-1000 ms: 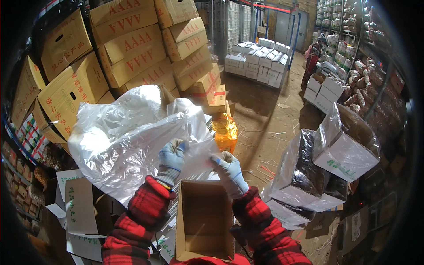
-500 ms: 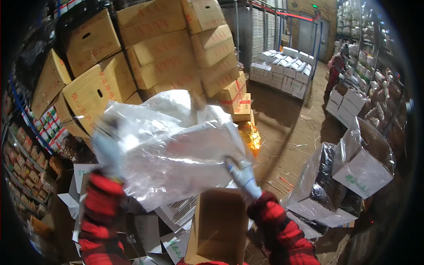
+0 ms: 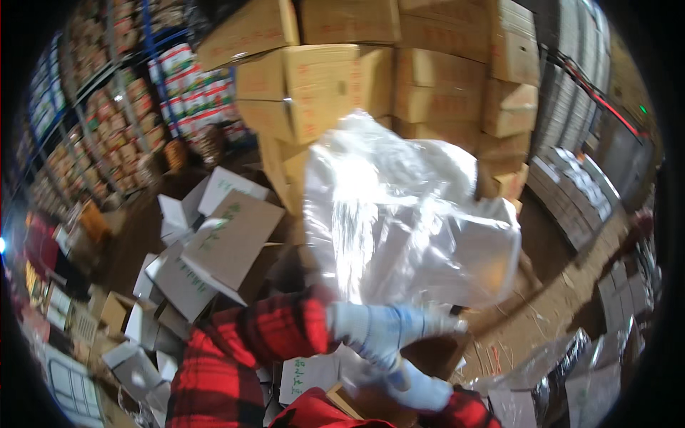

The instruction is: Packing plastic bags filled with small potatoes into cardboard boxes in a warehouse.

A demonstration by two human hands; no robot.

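A large clear plastic bag rises in front of me, puffed out and shiny. My left hand, in a pale glove, reaches across to the right at its lower edge and is closed on the plastic. Just below, my right hand, also gloved, meets the left one, fingers closed; a blurred fold of clear plastic shows beside it. Motion smears the fingertips of both. Under my hands, close to my body, part of an open brown cardboard box shows, mostly hidden by my arms.
Stacked brown cartons form a wall ahead. Open white cartons lie heaped at left, before loaded shelves. Plastic-lined boxes stand at lower right beside the littered floor. White boxes are stacked farther off.
My view has swung left. The bag, earlier spread between my two separated hands, now stands upright and puffed. My left hand has crossed to the right and come together with my right.
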